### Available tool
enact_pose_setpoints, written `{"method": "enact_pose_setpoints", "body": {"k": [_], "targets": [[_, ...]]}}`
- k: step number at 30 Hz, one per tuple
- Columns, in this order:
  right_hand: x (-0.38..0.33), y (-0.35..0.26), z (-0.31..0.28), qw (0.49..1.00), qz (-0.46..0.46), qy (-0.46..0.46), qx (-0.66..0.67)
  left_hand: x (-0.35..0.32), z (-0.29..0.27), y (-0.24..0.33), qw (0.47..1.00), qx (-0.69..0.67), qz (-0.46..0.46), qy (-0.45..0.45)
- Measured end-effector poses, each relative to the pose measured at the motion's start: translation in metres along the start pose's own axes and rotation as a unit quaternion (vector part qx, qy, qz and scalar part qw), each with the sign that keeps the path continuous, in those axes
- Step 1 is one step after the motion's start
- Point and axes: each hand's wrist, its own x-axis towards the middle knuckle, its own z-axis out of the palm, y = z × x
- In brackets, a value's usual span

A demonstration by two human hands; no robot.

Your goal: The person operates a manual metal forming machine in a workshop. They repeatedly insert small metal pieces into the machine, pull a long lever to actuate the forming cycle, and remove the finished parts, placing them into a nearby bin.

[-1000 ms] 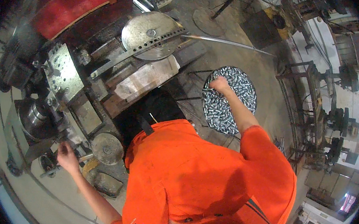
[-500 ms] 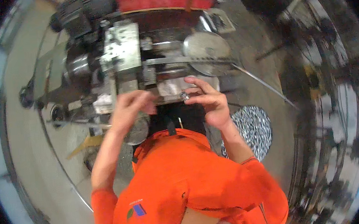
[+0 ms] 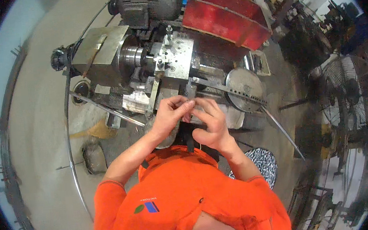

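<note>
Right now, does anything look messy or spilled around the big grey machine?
Nothing looks spilled. The small shiny metal pieces sit heaped in one pile by the right arm, and both hands, left hand and right hand, meet at the grey metal machine.

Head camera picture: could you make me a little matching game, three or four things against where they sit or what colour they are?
Things:
1. cover
2. motor
3. disc
4. pile of metal pieces

Descriptions:
A. dark grey, ribbed, top of the machine
B. red, upper right
C. shiny, low by the person's right arm
D. round, grey, just right of the hands

Pairs: 1-B, 2-A, 3-D, 4-C
</note>
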Motion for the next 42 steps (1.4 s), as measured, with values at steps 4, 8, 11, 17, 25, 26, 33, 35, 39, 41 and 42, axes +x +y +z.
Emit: {"method": "enact_pose_setpoints", "body": {"k": [4, 8, 11, 17, 25, 26, 33, 35, 39, 41, 42], "targets": [[0.007, 0.002, -0.001, 0.997, 0.01, -0.063, -0.042, 0.007, -0.014, 0.004, 0.982, 0.191, 0.006, -0.014], [0.029, 0.008, -0.002, 0.989, -0.014, -0.149, 0.009, 0.007, -0.025, 0.022, 0.967, 0.253, -0.015, -0.018], [0.045, 0.003, 0.007, 0.988, -0.047, -0.146, 0.006, 0.006, -0.039, 0.026, 0.976, 0.213, -0.036, -0.019], [0.084, 0.009, 0.026, 0.979, -0.073, -0.19, 0.032, 0.002, -0.078, 0.038, 0.972, 0.232, -0.023, -0.013], [0.185, 0.053, 0.079, 0.944, -0.03, -0.25, -0.211, -0.082, -0.227, 0.089, 0.892, 0.358, 0.041, 0.273], [0.192, 0.064, 0.091, 0.932, -0.008, -0.274, -0.235, -0.1, -0.257, 0.082, 0.857, 0.398, 0.051, 0.322], [0.198, 0.079, 0.105, 0.954, 0.069, -0.271, -0.104, -0.221, -0.287, 0.062, 0.752, 0.537, -0.161, 0.346], [0.2, 0.082, 0.108, 0.956, 0.044, -0.269, -0.104, -0.226, -0.277, 0.05, 0.733, 0.534, -0.195, 0.374], [0.202, 0.084, 0.12, 0.951, 0.014, -0.275, -0.141, -0.223, -0.299, 0.015, 0.699, 0.541, -0.203, 0.421], [0.203, 0.082, 0.123, 0.954, -0.014, -0.265, -0.137, -0.223, -0.308, 0.007, 0.679, 0.557, -0.213, 0.427], [0.204, 0.08, 0.124, 0.956, -0.026, -0.26, -0.135, -0.222, -0.312, 0.005, 0.669, 0.568, -0.225, 0.423]]}}
